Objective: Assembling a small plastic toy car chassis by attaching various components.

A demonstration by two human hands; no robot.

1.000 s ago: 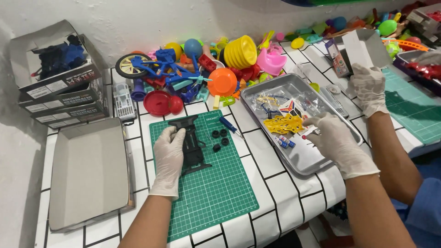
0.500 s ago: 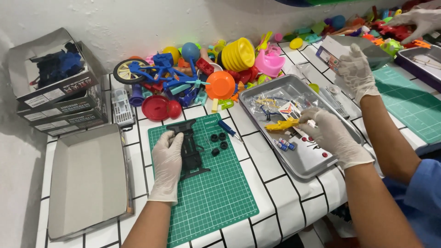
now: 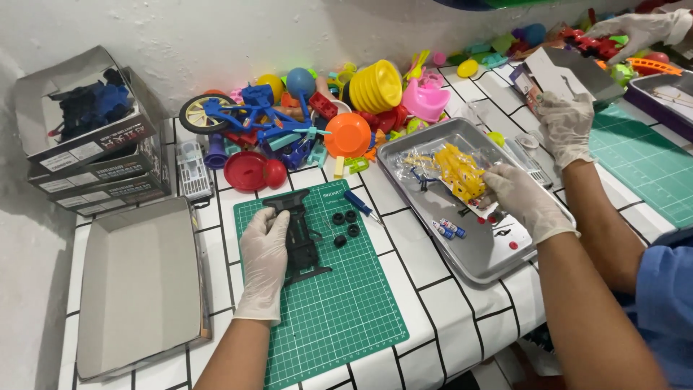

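Observation:
My left hand [image 3: 263,249] lies flat on a black toy car chassis [image 3: 302,235], which rests on a green cutting mat [image 3: 339,318]. Several small black wheels [image 3: 345,224] and a blue-handled screwdriver [image 3: 359,204] lie on the mat just right of the chassis. My right hand [image 3: 523,202] pinches a clear bag of yellow plastic parts [image 3: 458,170] and holds it over a metal tray [image 3: 462,263]. Small blue and red pieces [image 3: 449,229] lie on the tray floor.
A pile of colourful plastic toys [image 3: 310,123] lines the wall. Stacked cardboard boxes [image 3: 94,144] and an open grey box [image 3: 137,282] stand at the left. A co-worker's gloved hand [image 3: 567,126] rests beside the tray; another gloved hand [image 3: 635,29] reaches among toys at the top right.
My right hand has taken hold of the bag of yellow parts and lifted it off the tray floor. The left hand stays on the chassis. The co-worker's hands have shifted.

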